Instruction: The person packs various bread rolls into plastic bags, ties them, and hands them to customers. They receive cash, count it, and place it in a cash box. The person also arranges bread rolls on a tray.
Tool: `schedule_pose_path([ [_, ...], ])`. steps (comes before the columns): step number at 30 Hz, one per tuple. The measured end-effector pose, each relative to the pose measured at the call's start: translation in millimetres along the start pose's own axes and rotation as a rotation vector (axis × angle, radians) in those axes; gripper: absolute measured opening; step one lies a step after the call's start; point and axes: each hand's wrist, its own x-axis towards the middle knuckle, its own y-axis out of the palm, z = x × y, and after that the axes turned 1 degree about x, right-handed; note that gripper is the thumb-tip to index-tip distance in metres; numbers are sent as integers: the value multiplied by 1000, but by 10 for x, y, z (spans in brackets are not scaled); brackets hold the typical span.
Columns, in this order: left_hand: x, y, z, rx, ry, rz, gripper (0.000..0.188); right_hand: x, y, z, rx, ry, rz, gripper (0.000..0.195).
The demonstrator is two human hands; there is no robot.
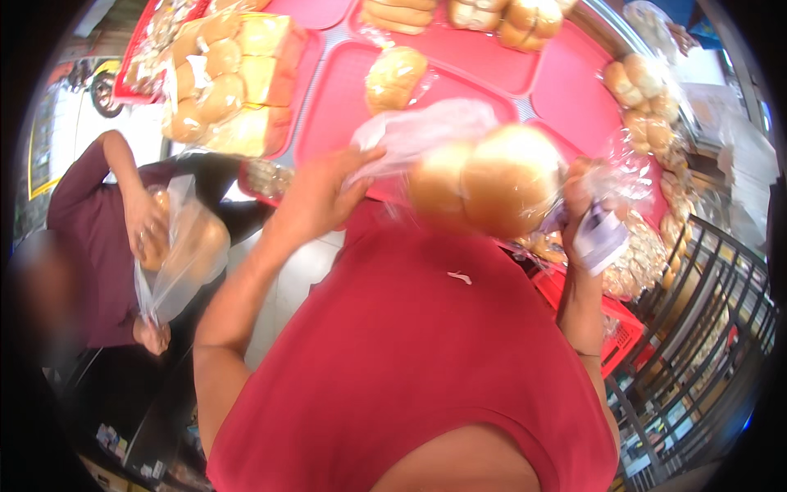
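Observation:
My left hand (323,194) pinches a thin translucent plastic bag (430,132) that spreads out over the pink trays. Beside that bag, a clear-wrapped loaf of soft bread rolls (486,181) hangs in front of my chest, slightly blurred. My right hand (578,203) grips the gathered end of its wrapper. Folded pale purple paper (596,240), which looks like banknotes, is also tucked in my right hand. Whether the loaf is partly inside the translucent bag cannot be told. Beyond it, a single wrapped bread (395,79) lies on a pink tray (326,111).
A large wrapped block of rolls (227,86) stands at the left, near a red basket (138,80). More wrapped breads (642,104) line the right side. At the left, another person (98,246) holds a plastic bag of bread (190,246). A black metal rack (707,344) stands at right.

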Motion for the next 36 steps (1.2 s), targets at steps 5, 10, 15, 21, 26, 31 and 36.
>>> schedule_pose_path([
  [5,431,-289,5,-218,273,-165,59,287,158,223,-255,-108,588,26],
  [10,595,-485,-371,-419,355,-56,70,701,693,170,-403,-332,959,26],
  [15,342,-650,-448,-260,508,-79,78,983,977,-490,-566,-409,929,23],
  [21,195,-332,178,163,322,-103,84,1014,525,-1020,-215,387,639,20],
  [26,219,486,504,27,308,-287,84,778,436,-1215,221,701,296,27],
  [31,191,929,521,-43,279,-391,81,653,489,-1107,370,889,235,31],
  [36,-17,1198,132,-402,111,-138,70,530,722,-1055,755,827,-109,31],
])
